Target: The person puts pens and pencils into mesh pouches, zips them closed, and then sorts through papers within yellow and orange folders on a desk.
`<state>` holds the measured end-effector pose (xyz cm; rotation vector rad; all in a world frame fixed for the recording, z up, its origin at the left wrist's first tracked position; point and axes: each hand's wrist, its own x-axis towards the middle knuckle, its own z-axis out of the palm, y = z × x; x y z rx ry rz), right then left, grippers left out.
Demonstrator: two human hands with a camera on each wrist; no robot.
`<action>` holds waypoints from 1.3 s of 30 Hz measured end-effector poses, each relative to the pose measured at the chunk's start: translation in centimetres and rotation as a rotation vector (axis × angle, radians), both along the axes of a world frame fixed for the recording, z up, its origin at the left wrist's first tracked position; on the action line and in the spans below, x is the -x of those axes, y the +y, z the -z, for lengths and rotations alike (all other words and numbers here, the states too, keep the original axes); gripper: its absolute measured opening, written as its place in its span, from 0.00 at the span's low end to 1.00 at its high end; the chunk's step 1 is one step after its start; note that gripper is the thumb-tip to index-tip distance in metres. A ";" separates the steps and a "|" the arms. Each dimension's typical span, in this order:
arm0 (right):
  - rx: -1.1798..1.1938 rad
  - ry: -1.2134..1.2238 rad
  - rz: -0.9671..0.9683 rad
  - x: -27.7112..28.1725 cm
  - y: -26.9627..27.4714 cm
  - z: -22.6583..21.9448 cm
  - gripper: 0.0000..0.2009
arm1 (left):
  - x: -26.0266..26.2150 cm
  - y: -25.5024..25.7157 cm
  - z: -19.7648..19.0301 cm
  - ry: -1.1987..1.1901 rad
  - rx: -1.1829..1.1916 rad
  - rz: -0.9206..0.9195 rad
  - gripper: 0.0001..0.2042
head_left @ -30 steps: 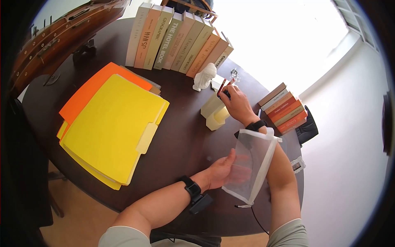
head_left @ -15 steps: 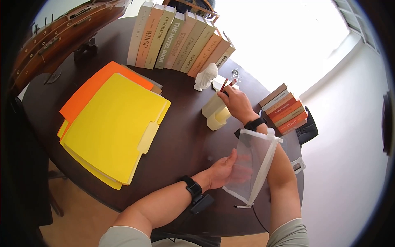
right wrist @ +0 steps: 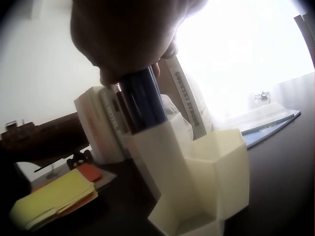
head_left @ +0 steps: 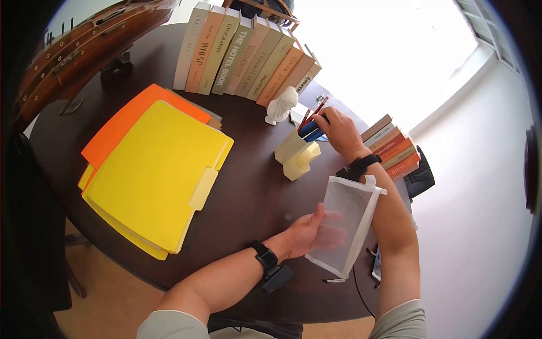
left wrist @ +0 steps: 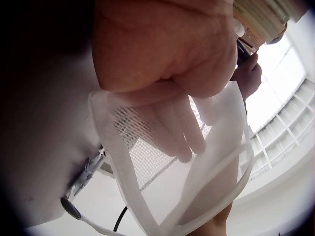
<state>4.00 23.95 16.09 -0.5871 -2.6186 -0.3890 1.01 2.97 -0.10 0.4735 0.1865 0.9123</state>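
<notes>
My right hand (head_left: 342, 133) pinches blue pens (head_left: 311, 131) by their upper ends. Their lower ends are hidden in the tall compartment of a cream pen holder (head_left: 288, 148), made of joined hexagonal cups of different heights. Red pencils (head_left: 319, 105) stand beside them. In the right wrist view the dark blue barrels (right wrist: 142, 101) rise out of the cup into my fingers. My left hand (head_left: 302, 234) carries a white mesh zip pouch (head_left: 353, 206); its straight fingers (left wrist: 162, 128) show through the mesh, with the thumb raised outside.
A white bust (head_left: 281, 105) stands behind the pen holder, before a row of upright books (head_left: 243, 56). Yellow folders (head_left: 152, 175) and an orange folder (head_left: 127, 121) lie at left, near a wooden model ship (head_left: 84, 62). More books (head_left: 395, 150) are stacked at right.
My right hand has shifted right and turned at the wrist, and the blue pens now show between it and the holder. My left hand and the pouch stay nearly still.
</notes>
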 end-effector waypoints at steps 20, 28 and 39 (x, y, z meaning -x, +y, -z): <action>0.092 0.025 0.043 -0.4 -0.3 -2.7 0.14 | 0.1 -0.2 -0.3 0.032 0.003 -0.019 0.40; 0.135 0.004 0.058 -0.3 -0.7 -4.2 0.14 | 0.2 -0.2 -0.2 0.040 -0.017 -0.019 0.40; 0.055 0.094 0.050 -1.5 -1.2 -6.3 0.12 | 0.0 -0.1 -0.1 0.022 -0.005 -0.022 0.40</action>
